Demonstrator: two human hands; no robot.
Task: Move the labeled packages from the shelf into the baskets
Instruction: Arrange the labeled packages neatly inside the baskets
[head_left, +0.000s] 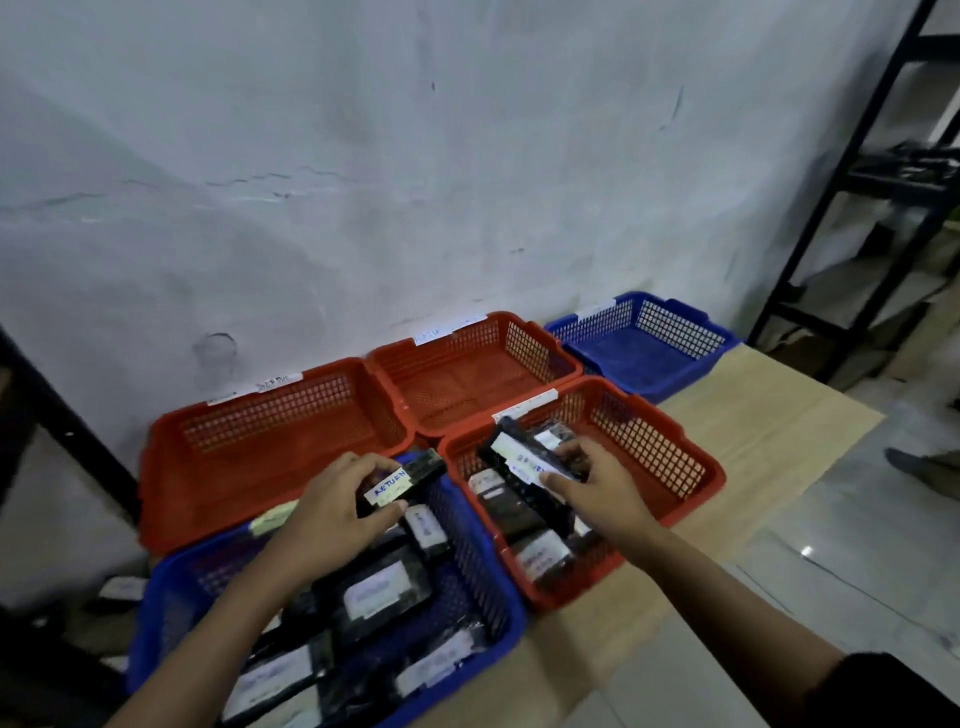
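Observation:
My left hand (340, 506) grips a black package with a white label reading RETURN (400, 480) over the near blue basket (506, 613), which holds several labeled black packages. My right hand (589, 483) holds another black labeled package (519, 462) tilted inside the near red basket (696, 467), above several packages lying there. Three more baskets stand behind: a red one (156, 467) at the left, a red one (550, 348) in the middle, a blue one (722, 343) at the right. All three look bare inside.
The baskets sit on a pale wooden board (769, 415) on a tiled floor against a white wall. A black metal shelf frame (841, 182) stands at the right. A dark post (62, 426) rises at the left. Someone's shoe (919, 465) shows at the right edge.

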